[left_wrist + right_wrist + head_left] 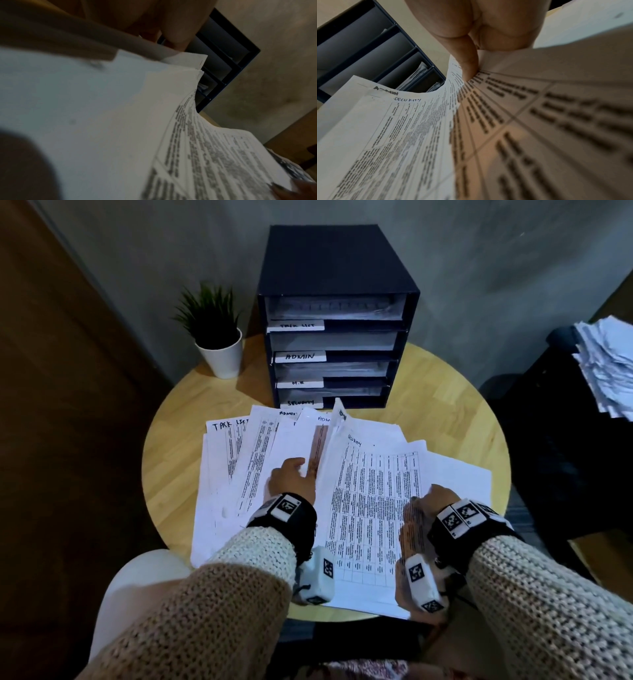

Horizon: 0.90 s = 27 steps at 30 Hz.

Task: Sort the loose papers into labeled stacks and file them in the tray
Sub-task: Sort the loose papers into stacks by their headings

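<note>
Left hand (291, 477) pressing flat and open on fanned white printed papers (260, 460) mid round wooden counter (455, 419), right hand (423, 508) pinching a lifted Security sheet (370, 494); risk: neighbouring sheets dragging off counter's near edge, misfiling in dark labelled tray (337, 313) at back edge.

The head view is dim with dark, curved edges, while both wrist views are murky, blurred up close, and the papers (373, 501) catch the brightest light.

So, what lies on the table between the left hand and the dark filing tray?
In the head view, only fanned papers, headed ADMIN, lie between the left hand and the filing tray, reaching almost to its base.
</note>
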Motion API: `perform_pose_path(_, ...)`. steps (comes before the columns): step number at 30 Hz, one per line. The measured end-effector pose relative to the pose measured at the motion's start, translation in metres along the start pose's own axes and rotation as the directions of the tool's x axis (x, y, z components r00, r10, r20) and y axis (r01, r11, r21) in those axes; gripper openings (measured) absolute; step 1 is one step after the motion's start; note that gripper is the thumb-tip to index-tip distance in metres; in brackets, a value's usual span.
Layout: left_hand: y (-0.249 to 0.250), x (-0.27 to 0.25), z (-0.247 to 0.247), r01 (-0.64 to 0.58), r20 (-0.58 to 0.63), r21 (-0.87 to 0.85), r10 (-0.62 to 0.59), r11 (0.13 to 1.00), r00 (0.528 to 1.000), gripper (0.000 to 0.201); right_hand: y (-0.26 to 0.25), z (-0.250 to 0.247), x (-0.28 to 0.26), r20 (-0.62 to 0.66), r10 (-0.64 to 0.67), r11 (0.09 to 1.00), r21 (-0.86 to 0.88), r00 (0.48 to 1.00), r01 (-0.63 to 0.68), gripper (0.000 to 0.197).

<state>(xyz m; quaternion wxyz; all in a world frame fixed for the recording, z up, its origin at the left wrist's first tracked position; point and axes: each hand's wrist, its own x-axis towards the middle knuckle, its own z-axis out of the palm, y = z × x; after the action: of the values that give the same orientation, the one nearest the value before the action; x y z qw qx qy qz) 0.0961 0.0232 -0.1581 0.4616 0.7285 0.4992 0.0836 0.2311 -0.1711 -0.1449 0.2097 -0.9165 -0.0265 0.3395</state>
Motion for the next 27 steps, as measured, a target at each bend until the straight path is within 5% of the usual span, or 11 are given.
perform_pose_path(2, -0.002, 0.002, -0.004, 0.06, -0.027, 0.173, -0.056, 0.983, 0.998, 0.056, -0.002, -0.001, -0.001, 0.0, 0.001, 1.0, -0.003, 1.0, -0.001, 0.053)
perform_pose_path(5, -0.003, 0.005, -0.005, 0.097, 0.014, 0.079, -0.098, 0.992, 0.995, 0.069, -0.003, -0.001, -0.001, -0.01, -0.004, 1.0, -0.013, 1.0, 0.003, 0.056)
perform_pose_path(11, -0.002, 0.003, -0.007, 0.006, 0.028, 0.069, -0.008, 0.998, 1.0, 0.036, -0.004, -0.001, -0.002, -0.011, 0.001, 0.999, -0.053, 1.0, -0.001, 0.052)
perform_pose_path(14, 0.003, -0.009, -0.006, -0.084, -0.018, 0.206, 0.089, 0.975, 0.996, 0.021, -0.005, 0.0, 0.0, -0.034, -0.033, 0.991, -0.128, 0.999, 0.028, 0.029)
perform_pose_path(16, 0.008, -0.021, -0.002, -0.137, -0.08, 0.262, 0.164, 0.955, 0.983, 0.02, -0.004, 0.001, 0.001, -0.063, -0.031, 0.991, -0.134, 0.998, 0.022, 0.033)
perform_pose_path(22, 0.007, -0.035, 0.004, -0.326, -0.022, 0.169, 0.334, 0.93, 0.942, 0.017, -0.004, 0.003, 0.003, -0.073, -0.032, 0.988, -0.156, 0.997, 0.02, 0.047)
perform_pose_path(25, 0.012, -0.037, 0.0, -0.307, 0.08, 0.004, 0.306, 0.952, 0.949, 0.021, -0.006, 0.003, 0.002, -0.023, -0.03, 0.988, -0.152, 0.999, 0.026, 0.044)
perform_pose_path(27, 0.015, -0.038, -0.003, -0.281, 0.045, -0.106, 0.287, 0.954, 0.957, 0.018, -0.008, 0.003, -0.002, 0.012, -0.042, 0.98, -0.192, 0.999, 0.044, 0.043)
